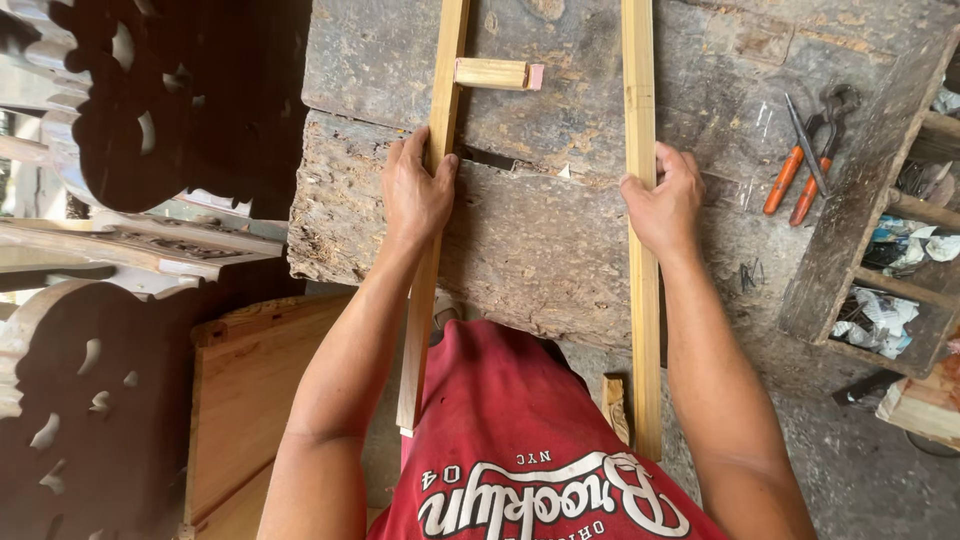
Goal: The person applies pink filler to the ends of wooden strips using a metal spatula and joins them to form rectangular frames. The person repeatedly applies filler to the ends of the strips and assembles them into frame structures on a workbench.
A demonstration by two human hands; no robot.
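Your left hand (415,190) clamps one pale wooden rail (428,290) and your right hand (662,205) clamps the other rail (642,300), both lying parallel on the worn surface (540,240), only one short crosspiece (495,73) touching the left rail.

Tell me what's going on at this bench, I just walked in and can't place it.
A person in a red shirt stands over a rough, worn workbench with two long pale wooden strips laid side by side across it. The left hand grips the left strip and the right hand grips the right strip. A short wooden block sits against the left strip, between the two. Orange-handled pliers lie untouched to the right. Dark carved furniture panels stand to the left.
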